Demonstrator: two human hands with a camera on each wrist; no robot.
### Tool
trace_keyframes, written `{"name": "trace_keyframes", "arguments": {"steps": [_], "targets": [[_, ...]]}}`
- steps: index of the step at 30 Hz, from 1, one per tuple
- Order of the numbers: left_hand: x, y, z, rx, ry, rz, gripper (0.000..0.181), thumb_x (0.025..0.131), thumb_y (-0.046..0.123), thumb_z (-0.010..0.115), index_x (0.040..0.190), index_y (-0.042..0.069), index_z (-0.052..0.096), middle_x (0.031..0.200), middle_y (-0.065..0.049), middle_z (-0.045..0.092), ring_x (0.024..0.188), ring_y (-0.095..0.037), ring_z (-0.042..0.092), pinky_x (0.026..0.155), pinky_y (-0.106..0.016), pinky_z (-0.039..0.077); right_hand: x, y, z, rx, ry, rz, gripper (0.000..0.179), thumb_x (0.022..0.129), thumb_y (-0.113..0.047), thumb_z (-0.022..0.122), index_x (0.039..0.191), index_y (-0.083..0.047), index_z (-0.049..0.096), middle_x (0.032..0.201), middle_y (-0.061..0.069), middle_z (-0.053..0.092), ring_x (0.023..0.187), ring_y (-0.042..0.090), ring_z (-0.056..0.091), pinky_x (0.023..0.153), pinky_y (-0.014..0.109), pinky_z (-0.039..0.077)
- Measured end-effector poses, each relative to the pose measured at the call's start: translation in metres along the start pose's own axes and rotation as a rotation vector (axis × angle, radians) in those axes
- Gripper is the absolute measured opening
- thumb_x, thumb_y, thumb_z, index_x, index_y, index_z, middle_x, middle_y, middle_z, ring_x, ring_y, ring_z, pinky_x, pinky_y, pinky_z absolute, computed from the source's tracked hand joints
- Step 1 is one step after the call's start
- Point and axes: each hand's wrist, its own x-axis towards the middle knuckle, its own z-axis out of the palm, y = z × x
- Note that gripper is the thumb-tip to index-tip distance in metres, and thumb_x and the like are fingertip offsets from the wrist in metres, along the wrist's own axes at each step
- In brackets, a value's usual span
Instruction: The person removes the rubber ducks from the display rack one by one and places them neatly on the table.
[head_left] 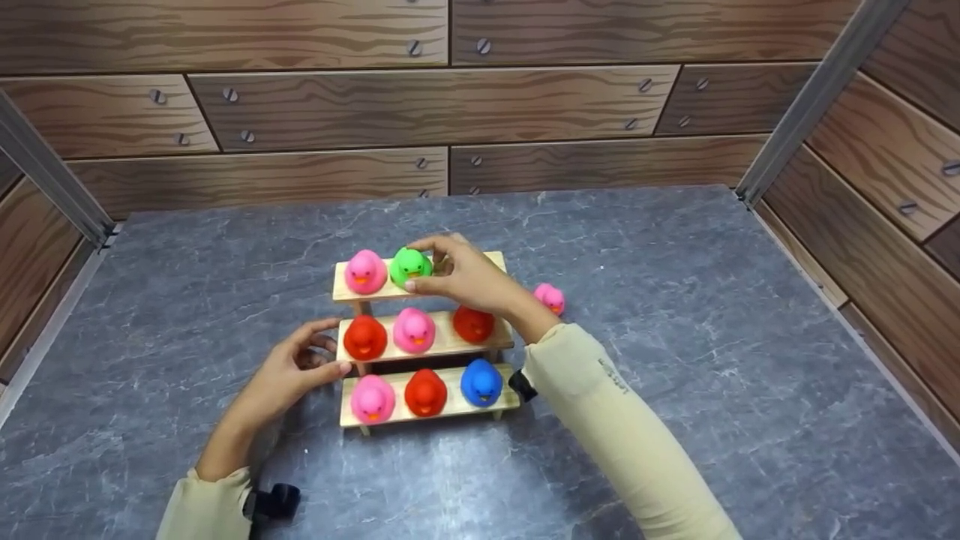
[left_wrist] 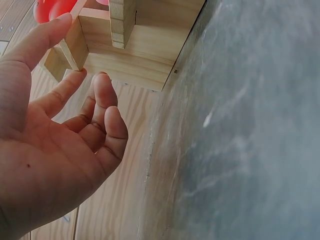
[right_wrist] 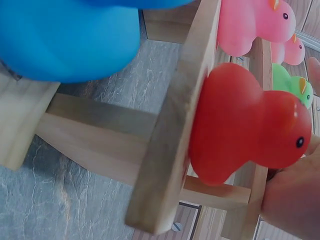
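Observation:
A three-tier wooden stand [head_left: 394, 364] holds rubber ducks. On the top tier, my right hand [head_left: 476, 277] pinches a green rubber duck [head_left: 411, 265] between thumb and fingers, beside a pink duck [head_left: 365, 271]. At the left end of the middle tier, my left hand [head_left: 296, 364] holds the board's edge between thumb and index finger, its other fingers loosely bent in the left wrist view. That tier carries a red duck [head_left: 365, 337], a pink duck [head_left: 414, 330] and another red duck [right_wrist: 227, 127]. Pink, red and blue ducks [head_left: 481, 382] line the bottom tier.
A loose pink duck [head_left: 550, 298] is on the grey marbled tabletop [head_left: 712, 337], right of the stand and partly behind my right forearm. Wood-patterned panels [head_left: 420, 109] enclose the back and sides, with metal posts [head_left: 821, 97] at the corners.

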Motion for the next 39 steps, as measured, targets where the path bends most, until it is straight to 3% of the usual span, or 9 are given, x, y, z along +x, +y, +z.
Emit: {"name": "trace_keyframes", "arguments": {"steps": [25, 39], "targets": [[0.0016, -0.0011, 0.0007, -0.021, -0.005, 0.008, 0.063, 0.084, 0.009, 0.073, 0.140, 0.001, 0.044, 0.105, -0.014, 0.058, 0.082, -0.012, 0.057, 0.070, -0.021, 0.047, 0.0019, 0.0046, 0.0017, 0.016, 0.048, -0.007, 0.042, 0.090, -0.020, 0.068, 0.128, -0.007, 0.058, 0.100, 0.005, 0.050, 0.083, 0.013, 0.046, 0.076, 0.023, 0.041], [0.0014, -0.0006, 0.0011, -0.032, -0.002, 0.012, 0.063, 0.083, 0.008, 0.073, 0.139, 0.000, 0.045, 0.102, -0.013, 0.059, 0.080, -0.012, 0.056, 0.069, -0.020, 0.046, -0.0024, 0.0072, -0.0060, 0.109, 0.077, -0.017, 0.039, 0.090, -0.018, 0.068, 0.126, -0.005, 0.060, 0.091, 0.000, 0.051, 0.076, 0.011, 0.046, 0.067, 0.020, 0.041]]}}
